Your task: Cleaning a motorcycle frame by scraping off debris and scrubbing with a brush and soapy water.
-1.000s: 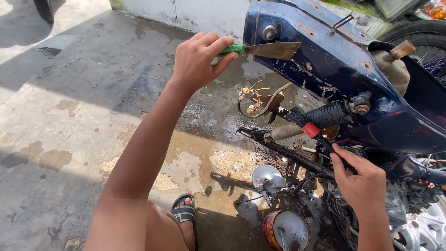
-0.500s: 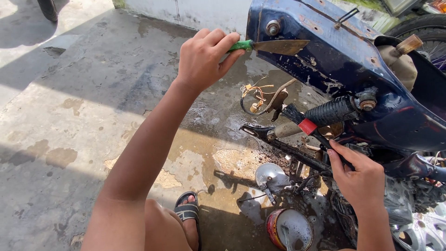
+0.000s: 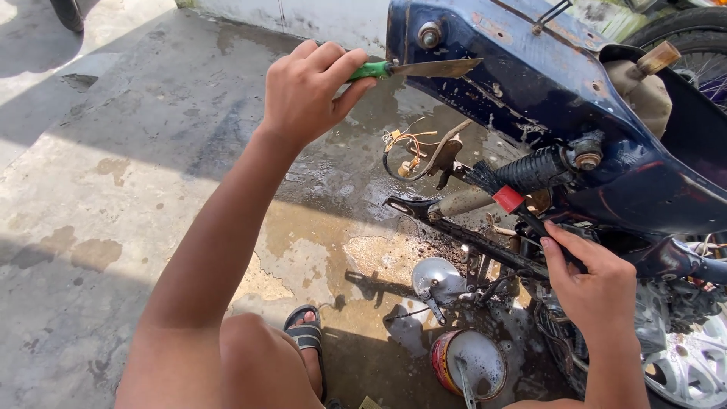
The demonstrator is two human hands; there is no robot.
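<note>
My left hand [image 3: 309, 91] grips the green handle of a metal scraper [image 3: 432, 69], whose flat blade lies against the scratched dark-blue body panel [image 3: 545, 83] of a motorbike. My right hand [image 3: 591, 284] is closed on the dark handle of a brush [image 3: 503, 195] with a red band and black bristles. The bristles touch the black rubber shock spring [image 3: 534, 170] under the panel.
A bundle of loose wires [image 3: 405, 148] hangs below the panel. A round chrome part [image 3: 435, 284] lies on the wet concrete floor [image 3: 113, 189]. A red tin [image 3: 468, 363] with grey liquid stands near my sandalled foot [image 3: 303, 341]. A spoked wheel [image 3: 693, 371] is at the lower right.
The view has shifted slightly. The scraper blade has turned flatter against the blue panel and my left hand has moved a little to the left. My right hand still holds the brush.
</note>
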